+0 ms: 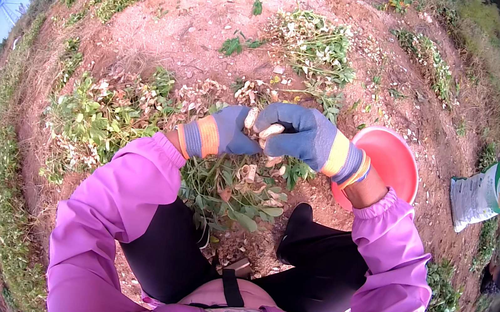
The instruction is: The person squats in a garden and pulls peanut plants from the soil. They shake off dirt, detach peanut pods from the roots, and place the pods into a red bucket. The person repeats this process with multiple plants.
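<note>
Both my hands wear blue-grey work gloves with orange-banded cuffs, and they meet in front of me above an uprooted peanut plant [226,191]. Pale peanut pods [271,131] sit between the curled fingers and thumb of my right hand [300,132]. My left hand [230,130] grips the plant's pod-bearing end, with another peanut pod [251,117] upright at its fingertips. The stems inside the grip are mostly hidden by the gloves. Leaves of the plant hang below, between my knees. Under my right forearm stands a pink plastic basin [389,158], partly covered by the arm.
A heap of pulled peanut plants [104,113] lies on the left, another pile [316,46] ahead. A green-and-white sack [487,192] bearing writing rests at the right. My black boot [297,228] stands near the basin. Dry reddish soil [192,20] stretches ahead.
</note>
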The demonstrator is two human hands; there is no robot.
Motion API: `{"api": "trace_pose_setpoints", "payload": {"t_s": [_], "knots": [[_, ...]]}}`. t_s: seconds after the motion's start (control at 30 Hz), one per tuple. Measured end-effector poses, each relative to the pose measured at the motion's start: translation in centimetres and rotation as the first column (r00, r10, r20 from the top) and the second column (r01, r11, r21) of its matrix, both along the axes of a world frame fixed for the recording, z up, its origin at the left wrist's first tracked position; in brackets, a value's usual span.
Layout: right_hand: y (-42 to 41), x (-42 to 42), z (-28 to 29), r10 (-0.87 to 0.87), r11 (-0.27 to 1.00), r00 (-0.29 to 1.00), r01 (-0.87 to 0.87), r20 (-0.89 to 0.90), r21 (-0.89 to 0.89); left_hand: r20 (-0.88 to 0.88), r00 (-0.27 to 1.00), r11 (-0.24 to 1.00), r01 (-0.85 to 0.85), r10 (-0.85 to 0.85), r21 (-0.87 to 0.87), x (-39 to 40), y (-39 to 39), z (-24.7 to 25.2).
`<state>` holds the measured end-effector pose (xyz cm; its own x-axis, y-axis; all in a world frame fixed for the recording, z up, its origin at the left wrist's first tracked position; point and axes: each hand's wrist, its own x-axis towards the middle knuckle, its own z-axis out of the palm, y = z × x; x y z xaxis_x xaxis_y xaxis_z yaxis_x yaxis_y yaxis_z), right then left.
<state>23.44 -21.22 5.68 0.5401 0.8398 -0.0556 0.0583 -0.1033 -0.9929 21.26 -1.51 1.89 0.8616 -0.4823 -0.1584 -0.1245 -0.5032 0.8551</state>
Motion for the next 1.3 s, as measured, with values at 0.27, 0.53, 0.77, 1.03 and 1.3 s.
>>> {"api": "trace_pose_setpoints", "payload": {"t_s": [0.27,0.53,0.77,1.03,1.3], "knots": [[-0.8,0.2,0.0,0.1,0.994,0.977,-0.09,-0.19,0.059,-0.067,0.985,0.983,0.15,-0.158,-0.107,-0.8,0.1,1.4],[-0.5,-0.4,-0.1,0.086,0.993,0.979,-0.068,-0.187,0.098,-0.02,0.991,0.984,0.129,-0.132,-0.121,-2.0,1.0,1.3],[0.3,-1.5,1.1,-0.216,0.971,0.935,0.235,-0.282,0.034,-0.092,0.994,0.988,0.044,-0.058,-0.15,-2.4,0.9,3.3],[-3.7,0.7,-0.5,-0.344,0.832,0.778,0.512,-0.526,0.212,-0.165,0.98,0.919,0.037,-0.11,-0.394,-1.9,2.4,1.6],[-2.0,-0.8,-3.1,-0.326,0.921,0.756,0.391,-0.568,-0.008,-0.059,0.997,0.943,0.029,-0.051,-0.332,-0.5,1.4,0.8]]}}
